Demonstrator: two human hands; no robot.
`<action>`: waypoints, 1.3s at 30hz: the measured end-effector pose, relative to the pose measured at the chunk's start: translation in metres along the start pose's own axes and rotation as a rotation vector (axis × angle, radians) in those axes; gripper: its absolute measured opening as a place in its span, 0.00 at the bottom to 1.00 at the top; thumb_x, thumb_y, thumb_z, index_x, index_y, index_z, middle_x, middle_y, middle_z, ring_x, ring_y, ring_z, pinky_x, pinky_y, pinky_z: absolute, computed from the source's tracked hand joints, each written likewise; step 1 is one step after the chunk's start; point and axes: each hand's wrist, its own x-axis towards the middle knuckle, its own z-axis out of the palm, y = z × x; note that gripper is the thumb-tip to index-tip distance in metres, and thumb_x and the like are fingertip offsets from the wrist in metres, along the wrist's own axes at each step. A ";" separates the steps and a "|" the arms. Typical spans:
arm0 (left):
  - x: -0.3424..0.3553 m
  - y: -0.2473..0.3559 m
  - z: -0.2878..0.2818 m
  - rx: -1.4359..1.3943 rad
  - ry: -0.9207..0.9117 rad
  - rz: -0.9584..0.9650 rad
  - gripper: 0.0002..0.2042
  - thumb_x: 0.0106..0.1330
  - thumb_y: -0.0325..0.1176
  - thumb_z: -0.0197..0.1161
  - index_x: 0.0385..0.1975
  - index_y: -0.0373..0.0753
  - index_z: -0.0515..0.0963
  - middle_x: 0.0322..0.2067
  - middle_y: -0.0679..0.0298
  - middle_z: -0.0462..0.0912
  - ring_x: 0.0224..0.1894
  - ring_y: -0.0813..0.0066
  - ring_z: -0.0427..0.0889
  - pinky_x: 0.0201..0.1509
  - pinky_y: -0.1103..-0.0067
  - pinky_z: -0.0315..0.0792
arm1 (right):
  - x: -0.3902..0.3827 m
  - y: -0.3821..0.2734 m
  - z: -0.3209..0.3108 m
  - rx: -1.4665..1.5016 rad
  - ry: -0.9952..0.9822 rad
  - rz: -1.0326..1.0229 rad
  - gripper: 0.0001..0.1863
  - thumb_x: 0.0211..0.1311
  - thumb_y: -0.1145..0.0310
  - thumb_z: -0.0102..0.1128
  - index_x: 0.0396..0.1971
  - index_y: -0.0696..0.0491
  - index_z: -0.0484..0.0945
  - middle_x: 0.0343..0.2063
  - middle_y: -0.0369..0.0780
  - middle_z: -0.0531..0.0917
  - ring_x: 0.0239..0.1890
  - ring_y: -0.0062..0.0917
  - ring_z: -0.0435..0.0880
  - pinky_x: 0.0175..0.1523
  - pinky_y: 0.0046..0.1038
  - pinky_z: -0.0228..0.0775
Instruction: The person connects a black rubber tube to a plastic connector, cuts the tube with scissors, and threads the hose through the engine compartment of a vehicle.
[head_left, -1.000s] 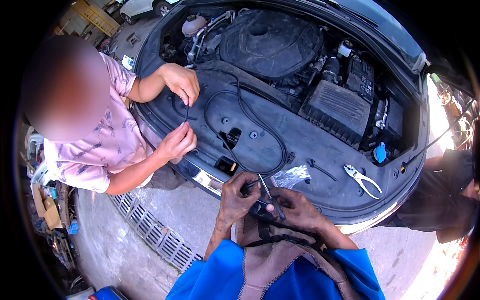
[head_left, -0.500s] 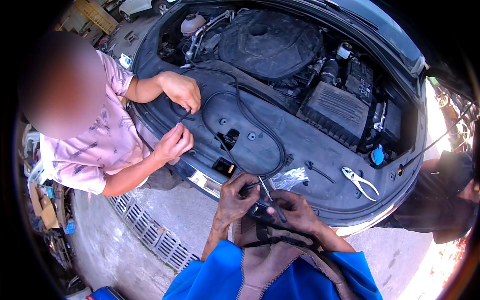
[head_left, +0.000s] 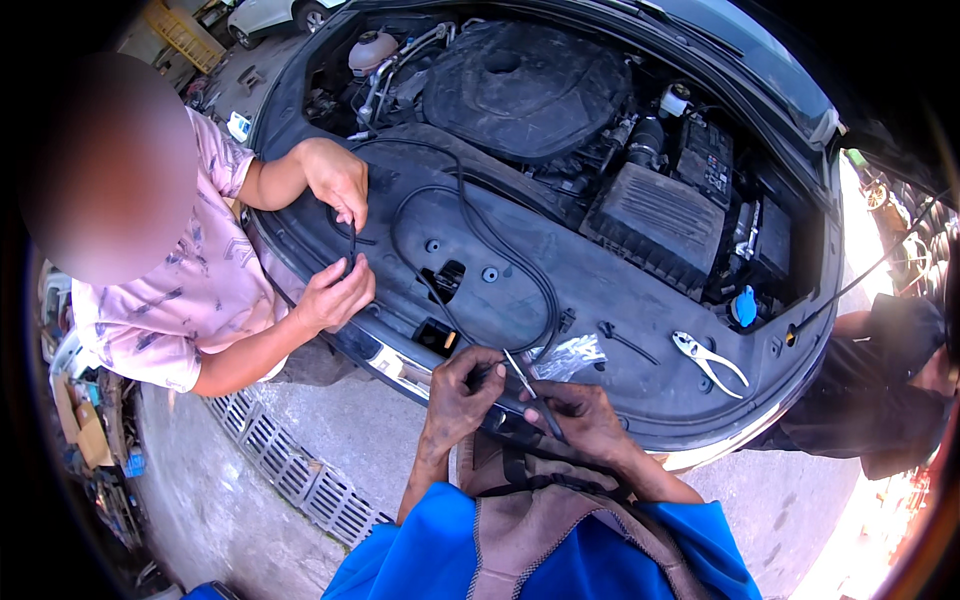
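Note:
My left hand (head_left: pixel 462 385) pinches a thin black cable near the front lip of the car's front panel (head_left: pixel 640 295). Just to its right my right hand (head_left: pixel 575 415) grips a slim tool (head_left: pixel 523 376) with a silver shaft and dark handle, held at a slant between my hands. Beyond them a looped black cable (head_left: pixel 545 290) lies on the panel. A clear bag (head_left: pixel 570 355) of small pale pieces sits behind my right hand, and silver pliers (head_left: pixel 708 362) rest farther right, beside a short black strip (head_left: pixel 630 345).
A co-worker (head_left: pixel 220 310) in a pink shirt stands at the left, both hands on a black cable. The open engine bay (head_left: pixel 525 90) lies ahead. Another person's dark-clad body (head_left: pixel 870 400) is at the right. A drain grate (head_left: pixel 280 450) crosses the floor below.
My view has shifted slightly, moving the scene leftward. The co-worker's upper hand has shifted on the cable. My hands keep nearly the same grip on the cable and tool.

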 end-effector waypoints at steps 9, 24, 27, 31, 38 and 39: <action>-0.007 0.002 0.000 -0.094 -0.035 -0.039 0.08 0.66 0.31 0.62 0.35 0.31 0.77 0.28 0.66 0.78 0.30 0.81 0.73 0.34 0.83 0.68 | -0.034 -0.013 -0.020 -0.223 0.103 -0.013 0.20 0.58 0.66 0.69 0.48 0.57 0.74 0.23 0.36 0.79 0.25 0.19 0.76 0.31 0.24 0.69; -0.004 0.010 0.007 -0.619 -0.114 -0.030 0.16 0.71 0.47 0.52 0.34 0.37 0.68 0.21 0.68 0.61 0.18 0.86 0.55 0.19 0.85 0.49 | -0.087 0.021 -0.133 -1.097 0.339 0.054 0.21 0.47 0.71 0.66 0.44 0.54 0.73 0.35 0.45 0.77 0.43 0.43 0.77 0.45 0.40 0.73; -0.006 0.006 0.008 -0.574 -0.125 0.016 0.15 0.71 0.43 0.54 0.33 0.36 0.69 0.22 0.68 0.63 0.18 0.85 0.57 0.19 0.85 0.50 | -0.087 0.022 -0.142 -0.960 0.277 0.079 0.22 0.48 0.71 0.67 0.45 0.55 0.73 0.37 0.47 0.77 0.44 0.44 0.77 0.47 0.40 0.72; -0.010 -0.001 0.010 -0.557 -0.142 0.013 0.12 0.70 0.39 0.57 0.32 0.35 0.73 0.23 0.68 0.69 0.20 0.86 0.61 0.22 0.86 0.54 | -0.091 0.009 -0.141 -0.922 0.224 0.137 0.22 0.50 0.69 0.67 0.46 0.55 0.72 0.39 0.47 0.77 0.44 0.45 0.78 0.47 0.40 0.73; -0.015 -0.004 0.011 -0.519 -0.016 0.054 0.09 0.66 0.34 0.63 0.30 0.33 0.77 0.26 0.67 0.74 0.25 0.86 0.66 0.28 0.86 0.59 | -0.076 -0.011 -0.114 -1.091 0.257 0.017 0.18 0.53 0.67 0.66 0.43 0.56 0.74 0.36 0.46 0.77 0.40 0.42 0.80 0.41 0.39 0.75; -0.014 -0.003 0.010 -0.517 0.006 0.061 0.09 0.65 0.33 0.63 0.31 0.33 0.77 0.26 0.67 0.74 0.25 0.86 0.66 0.28 0.86 0.59 | -0.069 -0.014 -0.108 -1.081 0.258 -0.029 0.17 0.53 0.68 0.66 0.42 0.56 0.74 0.35 0.45 0.77 0.40 0.42 0.80 0.41 0.39 0.75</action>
